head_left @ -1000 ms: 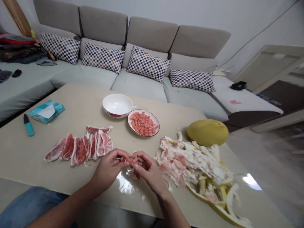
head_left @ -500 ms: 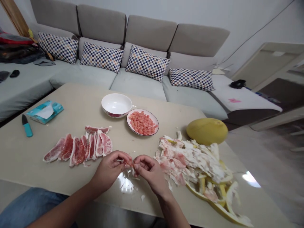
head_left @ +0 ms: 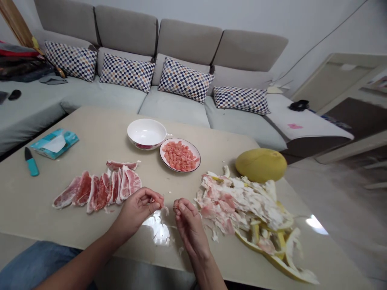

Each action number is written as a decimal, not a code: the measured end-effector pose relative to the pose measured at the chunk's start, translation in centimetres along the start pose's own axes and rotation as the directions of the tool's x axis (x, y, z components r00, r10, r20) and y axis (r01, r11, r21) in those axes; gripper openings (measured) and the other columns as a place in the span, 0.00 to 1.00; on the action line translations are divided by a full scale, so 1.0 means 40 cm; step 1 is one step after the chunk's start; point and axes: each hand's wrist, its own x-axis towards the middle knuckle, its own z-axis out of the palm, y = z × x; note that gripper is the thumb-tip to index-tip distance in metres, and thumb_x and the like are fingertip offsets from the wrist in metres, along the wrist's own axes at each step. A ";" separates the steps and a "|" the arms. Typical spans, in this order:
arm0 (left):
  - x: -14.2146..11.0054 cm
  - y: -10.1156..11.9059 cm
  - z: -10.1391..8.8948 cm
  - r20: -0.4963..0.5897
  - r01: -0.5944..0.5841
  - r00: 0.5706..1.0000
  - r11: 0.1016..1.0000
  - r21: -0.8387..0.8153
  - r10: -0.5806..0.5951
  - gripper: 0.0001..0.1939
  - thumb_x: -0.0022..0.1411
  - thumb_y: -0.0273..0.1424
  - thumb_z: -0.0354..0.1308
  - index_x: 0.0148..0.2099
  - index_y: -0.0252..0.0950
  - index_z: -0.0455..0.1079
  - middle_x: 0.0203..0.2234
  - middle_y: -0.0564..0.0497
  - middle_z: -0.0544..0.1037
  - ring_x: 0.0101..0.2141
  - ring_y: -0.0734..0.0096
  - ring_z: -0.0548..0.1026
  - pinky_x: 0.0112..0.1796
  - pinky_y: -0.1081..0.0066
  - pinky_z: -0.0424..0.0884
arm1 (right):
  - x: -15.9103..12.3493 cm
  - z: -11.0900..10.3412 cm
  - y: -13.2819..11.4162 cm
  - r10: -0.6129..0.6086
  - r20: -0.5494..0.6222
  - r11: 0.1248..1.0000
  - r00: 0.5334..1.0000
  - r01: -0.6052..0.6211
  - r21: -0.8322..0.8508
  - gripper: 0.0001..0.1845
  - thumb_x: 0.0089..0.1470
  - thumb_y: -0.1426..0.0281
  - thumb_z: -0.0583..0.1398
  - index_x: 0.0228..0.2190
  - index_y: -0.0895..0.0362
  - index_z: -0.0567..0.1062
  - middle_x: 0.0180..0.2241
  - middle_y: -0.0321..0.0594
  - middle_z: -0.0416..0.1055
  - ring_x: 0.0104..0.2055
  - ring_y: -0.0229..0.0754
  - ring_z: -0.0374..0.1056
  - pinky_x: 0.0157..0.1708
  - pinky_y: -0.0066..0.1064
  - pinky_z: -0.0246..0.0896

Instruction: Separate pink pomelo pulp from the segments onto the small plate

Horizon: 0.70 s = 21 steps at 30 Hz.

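Observation:
Over the table's near side, my left hand (head_left: 139,209) pinches a piece of pomelo flesh, with a pale strip of membrane (head_left: 166,211) dangling from it. A short gap to the right, my right hand (head_left: 190,225) has thumb and forefinger pressed together; what is between them is too small to make out. Beside my left hand lies a row of red pomelo segments (head_left: 102,189) with whitish skin. A dark-rimmed plate (head_left: 162,161) holds a heap of peeled pink flesh (head_left: 179,156). Right of my right hand lies a pile of peeled membrane (head_left: 223,201) and rind (head_left: 273,262).
A white bowl (head_left: 146,131) touches or nearly touches the plate. Behind the peel pile rests a whole yellow pomelo (head_left: 261,164). At the far left are a tissue pack (head_left: 56,143) and a teal-handled knife (head_left: 32,165). A sofa (head_left: 178,108) with patterned cushions stands beyond the table.
My hands have moved apart; before, their fingertips met over the flesh. The piece has stayed in my left hand, and my right hand has turned more upright.

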 end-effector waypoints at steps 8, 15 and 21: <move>-0.008 0.005 0.006 0.053 0.127 0.991 0.982 -0.140 -0.121 0.09 0.58 0.33 0.64 0.38 0.34 0.70 0.38 0.48 0.77 0.40 0.69 0.75 0.46 0.67 0.70 | 0.064 -0.023 -0.065 -0.215 0.104 0.830 0.971 0.238 -0.504 0.14 0.47 0.58 0.66 0.30 0.56 0.74 0.31 0.38 0.73 0.27 0.36 0.68 0.30 0.29 0.69; -0.001 0.009 -0.002 0.008 0.214 0.975 0.925 -0.312 -0.223 0.14 0.55 0.33 0.66 0.43 0.36 0.71 0.36 0.49 0.77 0.39 0.70 0.76 0.48 0.66 0.70 | 0.324 0.016 -0.233 -0.461 0.188 0.496 0.867 0.428 -0.756 0.12 0.41 0.65 0.67 0.30 0.56 0.77 0.36 0.43 0.75 0.38 0.46 0.70 0.46 0.42 0.64; 0.001 -0.003 -0.008 0.004 0.192 0.980 0.928 -0.319 -0.201 0.11 0.56 0.35 0.65 0.41 0.34 0.74 0.36 0.48 0.77 0.40 0.68 0.76 0.49 0.65 0.71 | 0.193 0.067 -0.205 -0.384 0.365 0.306 0.848 0.490 -0.816 0.11 0.51 0.63 0.63 0.36 0.54 0.79 0.39 0.42 0.76 0.38 0.44 0.71 0.42 0.36 0.67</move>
